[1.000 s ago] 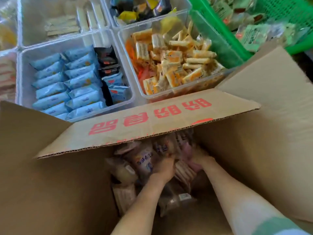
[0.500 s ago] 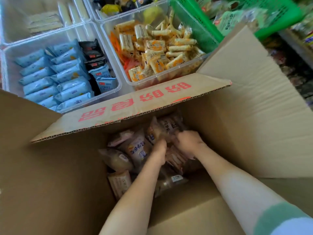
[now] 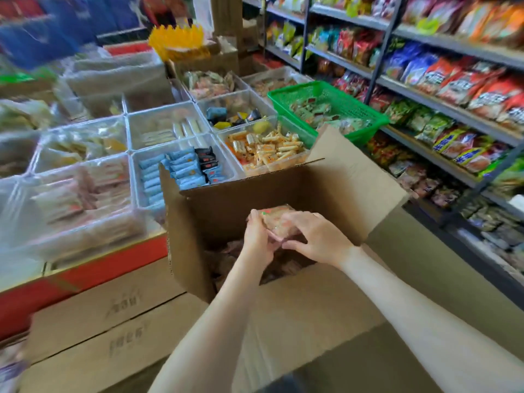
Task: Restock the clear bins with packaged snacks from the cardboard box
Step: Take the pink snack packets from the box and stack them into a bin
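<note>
Left hand (image 3: 256, 241): we see its fingers curled round the left end of a bundle of snack packets (image 3: 279, 221), gripping it from the side.
Right hand (image 3: 319, 239): we see its fingers bent over the top of the same bundle with the thumb beneath, so both hands grip it together.
Snack packets: we find the bundle held up over the open mouth of the cardboard box (image 3: 241, 202), in front of its far wall and touching only the two hands. The wrappers look clear over a pale brown filling. The print is too blurred for us to read.
Cardboard box: we look into it from the near side. Its flaps stand open, the right one tilted out towards the shelves (image 3: 442, 106), and more packets (image 3: 226, 260) lie in shadow at the bottom.
Clear bins (image 3: 129, 134): we see them in a grid just beyond the box. One holds blue packets (image 3: 184, 170) behind the box's left corner, and one holds orange and yellow sticks (image 3: 266, 148) behind the far wall.
Green basket (image 3: 348, 107): we see it just right of the stick bin, with pale packets inside.
Closed cartons (image 3: 113, 310): we see them stacked left of the box, below a red edge (image 3: 113, 265).
</note>
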